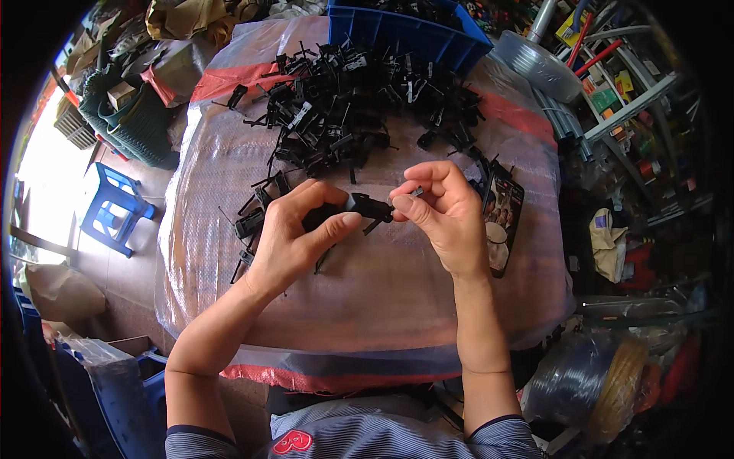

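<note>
A black plastic part [368,205] with a thin arm sticking out is held above the middle of the covered table. My left hand [289,236] is closed around its left end, the thumb lying along the near side. At the other end, my right hand [453,222] pinches with thumb and forefinger, where a small dark piece [417,191] pokes out between the fingertips. Whether that piece is joined to the black part I cannot tell. Beyond both hands spreads a large heap of similar black parts [329,122], and several more [248,223] lie beside my left hand.
Woven plastic sheeting [382,306] with red bands covers the table. A phone [514,206] lies right of my right hand. At the far edge stands a blue bin [459,46]. A blue stool [118,206] is on the floor at left; wire spools [577,375] sit at right.
</note>
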`<state>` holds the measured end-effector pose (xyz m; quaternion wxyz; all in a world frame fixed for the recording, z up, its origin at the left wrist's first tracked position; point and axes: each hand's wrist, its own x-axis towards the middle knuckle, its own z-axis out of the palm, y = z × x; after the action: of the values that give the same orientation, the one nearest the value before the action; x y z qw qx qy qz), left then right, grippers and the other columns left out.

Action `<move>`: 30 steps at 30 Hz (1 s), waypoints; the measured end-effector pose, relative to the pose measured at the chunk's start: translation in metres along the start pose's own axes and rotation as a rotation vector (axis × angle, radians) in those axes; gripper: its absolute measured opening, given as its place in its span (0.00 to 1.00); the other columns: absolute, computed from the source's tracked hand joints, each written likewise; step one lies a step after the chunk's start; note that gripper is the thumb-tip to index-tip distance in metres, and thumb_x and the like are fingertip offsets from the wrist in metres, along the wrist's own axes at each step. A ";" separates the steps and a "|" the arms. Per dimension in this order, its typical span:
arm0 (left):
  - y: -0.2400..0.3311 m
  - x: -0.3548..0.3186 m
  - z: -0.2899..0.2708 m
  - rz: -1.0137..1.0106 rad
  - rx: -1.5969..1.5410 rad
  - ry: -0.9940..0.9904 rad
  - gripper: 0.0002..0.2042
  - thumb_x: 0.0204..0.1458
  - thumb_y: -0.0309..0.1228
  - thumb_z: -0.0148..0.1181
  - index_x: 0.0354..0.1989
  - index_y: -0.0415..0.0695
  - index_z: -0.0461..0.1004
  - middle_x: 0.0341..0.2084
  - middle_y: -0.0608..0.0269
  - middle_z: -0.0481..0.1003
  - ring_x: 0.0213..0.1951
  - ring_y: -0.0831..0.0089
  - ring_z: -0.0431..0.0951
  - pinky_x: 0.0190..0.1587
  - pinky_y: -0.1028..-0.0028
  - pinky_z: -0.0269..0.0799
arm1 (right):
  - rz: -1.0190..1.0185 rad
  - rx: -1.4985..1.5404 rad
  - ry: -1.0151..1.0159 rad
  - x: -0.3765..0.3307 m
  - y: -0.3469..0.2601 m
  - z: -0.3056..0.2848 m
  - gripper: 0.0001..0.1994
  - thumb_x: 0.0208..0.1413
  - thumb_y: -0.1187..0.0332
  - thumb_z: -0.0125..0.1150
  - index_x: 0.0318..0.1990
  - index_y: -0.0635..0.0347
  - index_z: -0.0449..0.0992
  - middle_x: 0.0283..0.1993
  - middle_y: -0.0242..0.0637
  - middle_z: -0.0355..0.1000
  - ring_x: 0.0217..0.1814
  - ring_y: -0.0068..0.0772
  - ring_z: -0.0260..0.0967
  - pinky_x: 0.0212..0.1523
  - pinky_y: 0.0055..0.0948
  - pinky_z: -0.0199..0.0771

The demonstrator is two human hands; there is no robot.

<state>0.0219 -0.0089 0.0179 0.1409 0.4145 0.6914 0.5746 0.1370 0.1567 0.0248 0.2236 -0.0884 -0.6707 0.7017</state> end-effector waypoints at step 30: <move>0.001 -0.009 0.010 0.454 0.202 0.094 0.09 0.39 0.19 0.62 0.31 0.36 0.72 0.25 0.57 0.71 0.25 0.65 0.74 0.25 0.74 0.69 | 0.419 0.704 -0.281 -0.005 0.028 0.014 0.02 0.55 0.72 0.53 0.32 0.60 0.69 0.32 0.31 0.69 0.35 0.19 0.64 0.39 0.19 0.63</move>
<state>0.0345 -0.0086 0.0137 -0.0661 0.5440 0.6404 0.5381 0.1297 0.1424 -0.0021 -0.0006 -0.0447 -0.3820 0.9231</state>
